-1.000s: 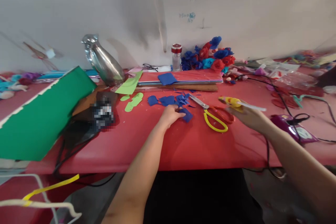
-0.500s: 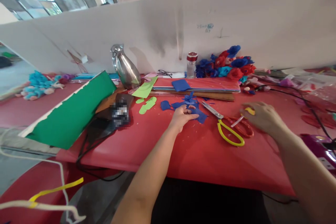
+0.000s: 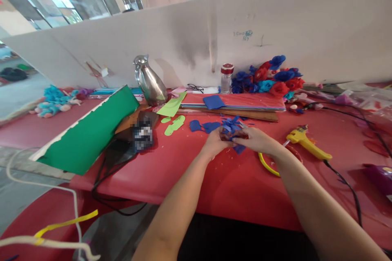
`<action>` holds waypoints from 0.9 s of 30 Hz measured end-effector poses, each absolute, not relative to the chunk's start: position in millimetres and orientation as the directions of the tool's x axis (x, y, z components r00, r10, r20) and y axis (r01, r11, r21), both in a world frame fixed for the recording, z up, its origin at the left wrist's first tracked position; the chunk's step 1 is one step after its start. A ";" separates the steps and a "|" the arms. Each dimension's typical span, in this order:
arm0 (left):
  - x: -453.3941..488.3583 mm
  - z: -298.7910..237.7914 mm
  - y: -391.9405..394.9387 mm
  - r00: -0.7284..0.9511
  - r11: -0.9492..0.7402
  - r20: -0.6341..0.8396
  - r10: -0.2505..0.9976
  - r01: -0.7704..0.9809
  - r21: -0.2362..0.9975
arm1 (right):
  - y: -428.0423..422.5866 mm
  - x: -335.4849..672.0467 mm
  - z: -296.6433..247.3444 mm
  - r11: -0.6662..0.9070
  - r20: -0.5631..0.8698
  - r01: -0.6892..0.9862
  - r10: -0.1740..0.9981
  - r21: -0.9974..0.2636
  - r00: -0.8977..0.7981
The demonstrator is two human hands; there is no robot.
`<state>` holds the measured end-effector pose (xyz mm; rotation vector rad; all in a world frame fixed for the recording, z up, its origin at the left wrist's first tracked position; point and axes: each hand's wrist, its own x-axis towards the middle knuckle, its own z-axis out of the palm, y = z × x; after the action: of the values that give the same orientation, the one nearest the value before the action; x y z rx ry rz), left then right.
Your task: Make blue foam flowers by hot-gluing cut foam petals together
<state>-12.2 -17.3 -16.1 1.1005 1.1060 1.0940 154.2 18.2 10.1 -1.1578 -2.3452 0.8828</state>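
My left hand (image 3: 214,142) and my right hand (image 3: 254,140) meet above the red table, their fingers closed on a piece of blue paper (image 3: 239,149) whose lower corner shows beneath them. Just beyond the fingertips lies a bunch of cut blue petals (image 3: 231,123), with loose blue pieces (image 3: 211,126) to its left. Under my right forearm, the scissors (image 3: 267,167) are mostly hidden, part of a yellow handle showing. To the right of that forearm, a yellow glue gun (image 3: 309,142) rests on the table with its nozzle pointing left.
Light green cutouts (image 3: 175,125) and a green sheet (image 3: 88,134) lie to the left. A steel jug (image 3: 150,83), a red-lidded jar (image 3: 226,79) and red and blue paper flowers (image 3: 272,77) stand along the white partition (image 3: 183,40). A black cord (image 3: 346,187) trails from the glue gun.
My right hand has let go of the glue gun on the right and moved left to the blue paper beside my left hand. The scissors are now largely covered by my right arm.
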 end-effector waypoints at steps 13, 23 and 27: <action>-11.8 -29.6 -14.2 0.139 0.090 -0.083 0.987 -0.047 0.995 | 15.6 159.0 1.4 0.377 -0.049 0.620 0.828 -0.688 -0.558; -12.2 -19.5 -15.9 0.085 0.051 -0.045 0.995 -0.063 0.997 | 18.9 162.0 -8.9 0.303 0.016 0.531 0.879 -0.791 -0.477; -12.5 -20.6 -15.3 0.095 0.055 -0.048 0.994 -0.063 0.997 | 19.2 162.4 -9.5 0.297 0.016 0.503 0.872 -0.812 -0.489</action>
<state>-12.5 -15.3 -20.6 1.1668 1.1166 1.1329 162.4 19.2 -9.5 -1.2250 -2.1103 1.0690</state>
